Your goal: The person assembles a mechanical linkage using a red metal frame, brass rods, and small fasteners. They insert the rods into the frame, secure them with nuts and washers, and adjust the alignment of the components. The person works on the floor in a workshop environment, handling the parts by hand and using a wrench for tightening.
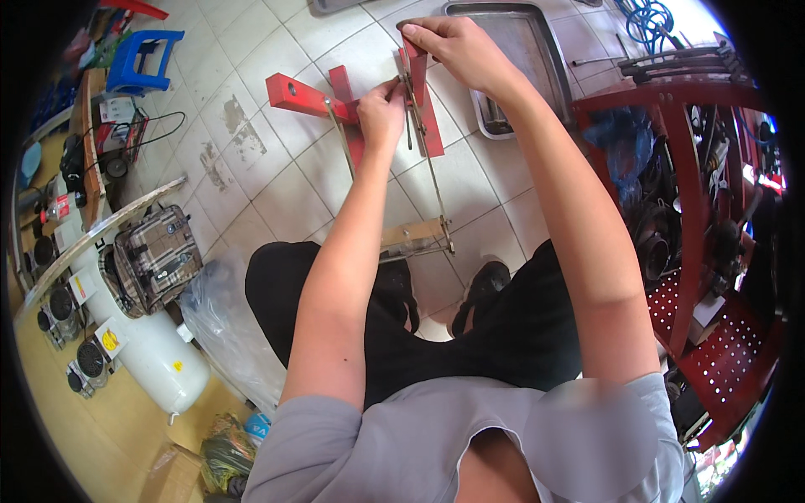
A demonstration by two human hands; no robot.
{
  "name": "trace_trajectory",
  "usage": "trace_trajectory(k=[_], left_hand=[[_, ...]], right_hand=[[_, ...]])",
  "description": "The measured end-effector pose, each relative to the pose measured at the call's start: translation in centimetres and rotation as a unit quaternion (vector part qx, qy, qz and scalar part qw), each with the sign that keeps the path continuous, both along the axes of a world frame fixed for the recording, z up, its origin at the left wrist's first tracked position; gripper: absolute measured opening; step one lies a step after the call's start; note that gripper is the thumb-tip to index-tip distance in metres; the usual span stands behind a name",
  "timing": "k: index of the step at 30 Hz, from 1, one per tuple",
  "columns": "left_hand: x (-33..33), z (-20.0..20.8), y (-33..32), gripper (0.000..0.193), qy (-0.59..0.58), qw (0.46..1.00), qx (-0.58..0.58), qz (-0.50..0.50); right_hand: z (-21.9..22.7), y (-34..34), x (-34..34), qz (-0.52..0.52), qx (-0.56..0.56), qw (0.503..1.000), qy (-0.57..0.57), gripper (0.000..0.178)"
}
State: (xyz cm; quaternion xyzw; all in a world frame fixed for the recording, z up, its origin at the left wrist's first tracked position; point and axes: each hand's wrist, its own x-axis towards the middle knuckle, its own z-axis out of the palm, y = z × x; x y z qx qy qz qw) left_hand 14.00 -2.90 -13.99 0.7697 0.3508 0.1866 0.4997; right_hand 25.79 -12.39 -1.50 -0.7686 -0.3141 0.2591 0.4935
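Note:
A red metal stand (309, 98) with square-tube arms stands on the floor in front of my feet. My right hand (457, 52) is closed over the top end of its right upright (417, 65), thumb along the near side. Lower down, my left hand (382, 111) has its fingers pinched together against the left side of that upright; what they hold is hidden. Thin metal rods (434, 180) run from the stand toward me. They reach a flat, tan-topped crosspiece (415, 236) close to my shoes.
A grey metal tray (553, 63) lies beyond my right forearm. At right stands a red tool rack (671, 113) loaded with parts. To the left are a blue plastic stool (144, 60), a plaid bag (159, 251) and a white tank (155, 356).

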Motion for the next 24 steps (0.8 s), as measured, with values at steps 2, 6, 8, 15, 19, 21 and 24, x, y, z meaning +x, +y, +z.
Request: trace_trajectory(k=[2, 6, 8, 15, 19, 21, 24], left_hand=[[0.3, -0.2, 0.9, 0.023, -0.022, 0.996, -0.085, -0.023], [1.1, 0.3, 3.9, 0.021, 0.061, 0.905, -0.421, -0.032], [2.1, 1.0, 4.7, 0.022, 0.077, 0.903, -0.422, -0.026], [1.2, 1.6, 4.8, 0.025, 0.001, 0.877, -0.48, -0.03], [0.3, 1.7, 5.4, 0.029, 0.017, 0.899, -0.422, -0.119], [0.4, 2.4, 4.9, 0.032, 0.053, 0.939, -0.295, -0.167], [0.5, 4.2, 4.0, 0.031, 0.085, 0.958, -0.202, -0.184]], right_hand=[[0.2, 0.1, 0.0, -0.007, -0.009, 1.0, 0.005, 0.034], [0.1, 0.0, 0.1, -0.005, -0.005, 1.0, 0.012, 0.033], [0.5, -0.1, 0.3, 0.01, -0.037, 0.999, 0.012, 0.036], [0.5, -0.1, 0.2, 0.01, -0.032, 0.999, 0.021, 0.036], [0.6, -0.1, 0.3, 0.016, -0.035, 0.998, 0.039, 0.036], [0.6, -0.1, 0.2, 0.014, -0.031, 0.999, 0.042, 0.036], [0.0, -0.2, 0.2, 0.006, -0.008, 0.999, 0.033, 0.037]])
